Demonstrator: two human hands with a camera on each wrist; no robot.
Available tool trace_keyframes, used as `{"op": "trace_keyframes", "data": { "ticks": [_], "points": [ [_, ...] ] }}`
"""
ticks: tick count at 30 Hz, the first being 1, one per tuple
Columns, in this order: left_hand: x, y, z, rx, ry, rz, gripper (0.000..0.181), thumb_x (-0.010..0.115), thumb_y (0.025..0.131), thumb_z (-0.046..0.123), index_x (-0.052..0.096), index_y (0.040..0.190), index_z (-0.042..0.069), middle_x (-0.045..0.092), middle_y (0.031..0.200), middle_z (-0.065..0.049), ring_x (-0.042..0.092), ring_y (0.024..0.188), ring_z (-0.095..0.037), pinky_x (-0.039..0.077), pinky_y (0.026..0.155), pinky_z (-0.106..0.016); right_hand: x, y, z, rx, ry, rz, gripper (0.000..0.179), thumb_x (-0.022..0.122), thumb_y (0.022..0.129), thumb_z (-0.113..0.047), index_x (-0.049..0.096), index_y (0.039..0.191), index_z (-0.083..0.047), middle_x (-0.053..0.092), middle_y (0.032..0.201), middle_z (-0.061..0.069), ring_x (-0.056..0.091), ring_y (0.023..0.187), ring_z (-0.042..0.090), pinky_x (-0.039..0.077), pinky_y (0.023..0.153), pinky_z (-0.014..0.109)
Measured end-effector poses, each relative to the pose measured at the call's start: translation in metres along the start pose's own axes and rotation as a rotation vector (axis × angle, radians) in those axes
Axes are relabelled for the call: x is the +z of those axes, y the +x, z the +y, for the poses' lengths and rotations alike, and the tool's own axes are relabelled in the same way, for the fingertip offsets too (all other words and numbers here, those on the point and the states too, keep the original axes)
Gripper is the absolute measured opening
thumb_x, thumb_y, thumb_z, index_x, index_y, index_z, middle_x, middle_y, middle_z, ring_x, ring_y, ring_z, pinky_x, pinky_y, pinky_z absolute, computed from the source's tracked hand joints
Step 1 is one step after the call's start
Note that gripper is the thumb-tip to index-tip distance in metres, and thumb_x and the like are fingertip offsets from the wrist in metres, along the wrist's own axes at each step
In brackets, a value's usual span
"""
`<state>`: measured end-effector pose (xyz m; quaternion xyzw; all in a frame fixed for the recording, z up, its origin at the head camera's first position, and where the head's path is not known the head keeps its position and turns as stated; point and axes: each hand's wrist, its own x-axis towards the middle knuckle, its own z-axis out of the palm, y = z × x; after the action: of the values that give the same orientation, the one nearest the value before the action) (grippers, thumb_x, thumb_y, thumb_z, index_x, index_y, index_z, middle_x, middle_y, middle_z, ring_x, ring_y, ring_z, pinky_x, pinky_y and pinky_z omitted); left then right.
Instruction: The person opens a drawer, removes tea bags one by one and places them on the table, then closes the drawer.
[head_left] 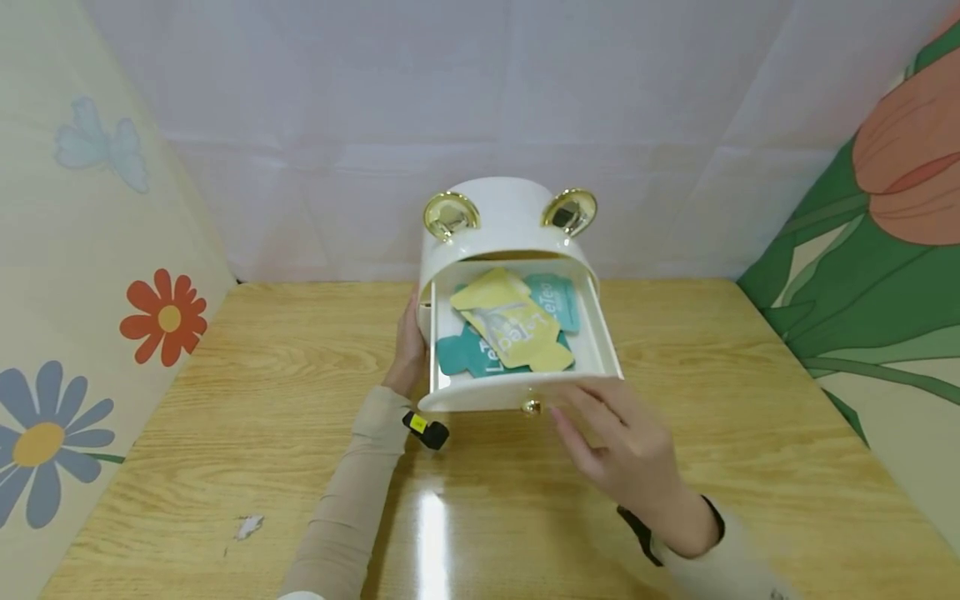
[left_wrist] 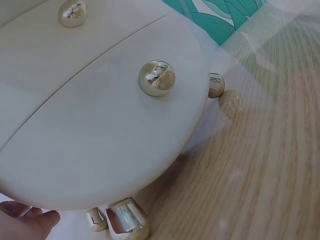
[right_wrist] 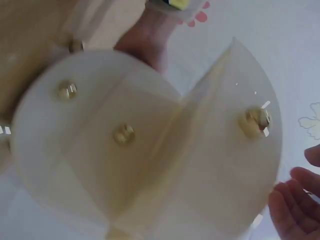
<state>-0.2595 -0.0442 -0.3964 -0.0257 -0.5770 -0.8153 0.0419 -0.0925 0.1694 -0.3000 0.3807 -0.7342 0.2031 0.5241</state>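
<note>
Head view, open drawer (head_left: pixel 480 397), yellow packet (head_left: pixel 534 327) lettered “LeTe…”, dark-green packet (head_left: pixel 459 353) “Le”

Left hand (head_left: pixel 407 354) partly hidden by cabinet (head_left: pixel 510 212)

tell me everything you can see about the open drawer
The open drawer is white and looks like smooth plastic, with raised sides and a broad front bearing a shiny gold knob. It is pulled out from the upper part of the white cabinet. A yellow packet lies over teal packets inside. The right hand is at its front's right end; whether it touches is unclear.
</note>
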Motion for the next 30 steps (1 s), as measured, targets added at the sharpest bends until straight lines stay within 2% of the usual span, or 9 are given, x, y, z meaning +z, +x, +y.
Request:
{"op": "trace_keyframes", "data": {
  "ticks": [5,9,13,14,18,20,25,30],
  "points": [
    [-0.002,0.001,-0.001,0.012,0.017,0.007,0.051,0.025,0.097,0.048,0.051,0.126,0.015,0.06,0.105,-0.006,0.061,0.082,-0.013,0.052,0.074,-0.03,-0.019,0.019,0.02,0.001,0.004,-0.164,0.038,0.048,0.093,-0.028,0.068,0.079,0.001,0.06,0.073,0.01,0.056,0.054,0.02,0.048,0.042,0.029],
    [-0.003,0.002,-0.003,0.028,0.016,0.005,0.048,0.024,0.098,0.043,0.049,0.129,0.016,0.06,0.104,-0.005,0.06,0.081,-0.012,0.051,0.073,-0.028,-0.026,0.034,0.039,-0.018,0.08,-0.295,0.043,0.044,0.095,-0.033,0.068,0.081,0.0,0.062,0.076,0.009,0.055,0.052,0.014,0.045,0.041,0.024],
    [-0.004,0.003,-0.005,0.044,0.0,-0.018,0.05,0.023,0.098,0.043,0.048,0.129,0.014,0.058,0.105,-0.006,0.058,0.085,-0.013,0.05,0.076,-0.029,-0.028,0.05,0.06,-0.008,0.161,-0.488,0.048,0.04,0.095,-0.039,0.067,0.087,-0.001,0.064,0.082,0.008,0.056,0.057,0.011,0.046,0.045,0.023],
    [-0.004,0.003,-0.006,0.046,-0.006,-0.022,0.05,0.023,0.098,0.043,0.049,0.129,0.014,0.058,0.106,-0.005,0.058,0.087,-0.013,0.05,0.078,-0.029,-0.028,0.054,0.065,-0.004,0.182,-0.541,0.043,0.045,0.095,-0.037,0.067,0.089,-0.001,0.064,0.083,0.007,0.057,0.059,0.011,0.047,0.047,0.023],
    [-0.004,0.003,-0.007,0.043,-0.003,-0.029,0.049,0.022,0.098,0.043,0.047,0.132,0.016,0.057,0.111,-0.006,0.056,0.092,-0.014,0.048,0.082,-0.031,-0.02,0.07,0.083,0.013,0.226,-0.764,0.022,0.064,0.086,-0.022,0.067,0.095,-0.003,0.063,0.085,0.004,0.057,0.063,0.01,0.048,0.052,0.022],
    [-0.004,0.001,-0.006,0.039,0.01,-0.022,0.049,0.022,0.099,0.043,0.046,0.133,0.018,0.057,0.112,-0.007,0.056,0.092,-0.014,0.047,0.083,-0.031,-0.013,0.076,0.088,0.026,0.219,-0.866,0.021,0.069,0.08,-0.014,0.067,0.098,-0.002,0.063,0.086,0.004,0.058,0.064,0.011,0.048,0.053,0.022],
    [-0.003,-0.003,-0.001,0.034,0.003,-0.033,0.048,0.02,0.099,0.042,0.041,0.136,0.021,0.058,0.106,-0.003,0.057,0.087,-0.011,0.049,0.077,-0.028,0.008,0.086,0.091,0.099,0.135,-1.079,0.026,0.066,0.083,-0.022,0.064,0.098,-0.001,0.062,0.085,0.01,0.059,0.07,0.02,0.05,0.058,0.029],
    [-0.002,-0.002,-0.001,0.039,-0.016,-0.03,0.048,0.021,0.099,0.04,0.044,0.134,0.017,0.058,0.103,-0.001,0.057,0.085,-0.01,0.049,0.076,-0.027,0.026,0.092,0.09,0.153,0.091,-1.201,0.039,0.065,0.084,-0.028,0.061,0.105,0.004,0.063,0.093,0.016,0.059,0.08,0.026,0.052,0.069,0.038]
  ]
}}
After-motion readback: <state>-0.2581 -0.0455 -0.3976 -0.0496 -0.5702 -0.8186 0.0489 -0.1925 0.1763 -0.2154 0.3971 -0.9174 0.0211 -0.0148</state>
